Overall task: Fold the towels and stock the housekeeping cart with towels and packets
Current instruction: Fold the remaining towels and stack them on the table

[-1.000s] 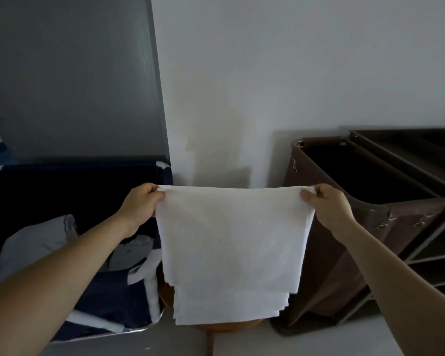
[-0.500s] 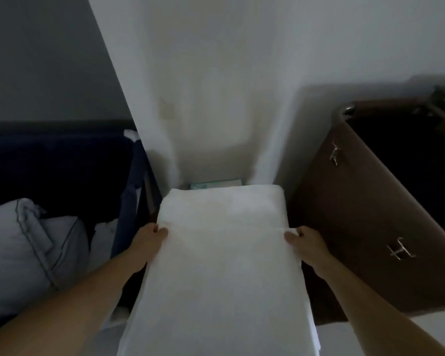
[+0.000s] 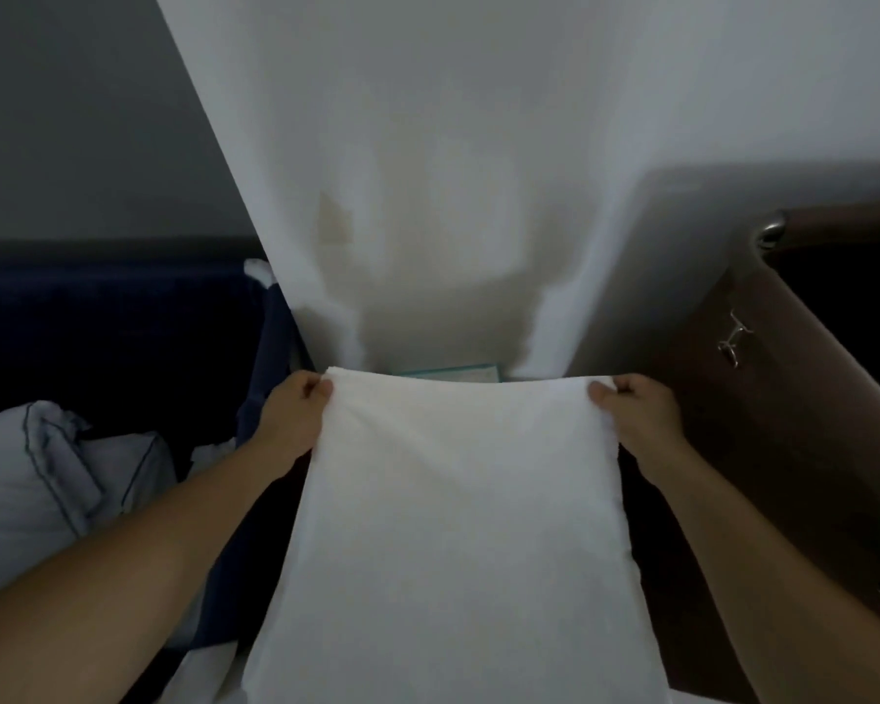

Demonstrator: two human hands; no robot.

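The left hand (image 3: 293, 419) pinches the far left corner of a white towel (image 3: 458, 525) between thumb and curled fingers. The right hand (image 3: 636, 416) does the same at the far right corner, so the far edge runs taut between them. From that edge the towel spreads toward the person and leaves the bottom of the view. It may be lying on a low surface or draped over one, but the dim light hides what is beneath it. I cannot tell how many layers it has.

Just behind the far edge, against the wall (image 3: 453, 144), a teal-edged packet (image 3: 453, 373) peeps out, mostly covered. To the left stands a dark blue bin (image 3: 123, 322) with pale linen (image 3: 21, 475) bunched inside. To the right is a brown bag (image 3: 783, 424) with metal clips (image 3: 732, 340) on its side. Its mouth is too dark to read.

By my reckoning the task is in its early part. One towel is in the middle of being folded, no finished stack shows anywhere, and no cart shelf is in view. The packet looks not yet stocked. What is left is finishing this fold, folding whatever other towels remain, and loading the cart with towels and packets.
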